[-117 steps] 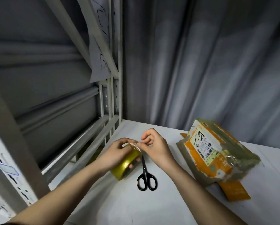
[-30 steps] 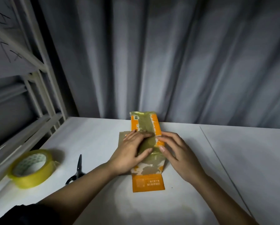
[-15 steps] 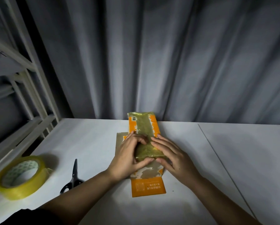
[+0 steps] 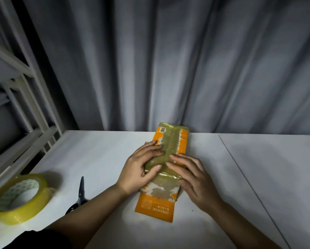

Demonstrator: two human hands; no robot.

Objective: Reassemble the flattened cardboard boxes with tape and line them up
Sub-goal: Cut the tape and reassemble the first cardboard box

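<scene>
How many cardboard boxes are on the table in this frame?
1. The orange cardboard box lies flat mid-table, pressed under the left hand and right hand. None other shows; any beyond the frame edges would be unseen.

Both bare forearms reaching in from the bottom edge, angled toward each other. Left hand (image 4: 140, 168) lying palm down, fingers stretched out flat and pointing right, thumb spread toward the other hand. Right hand (image 4: 195, 178) also palm down, fingers straight and fanned toward the left, fingertips (image 4: 172, 158) nearly meeting the left ones. Dark sleeve at the left elbow.
</scene>
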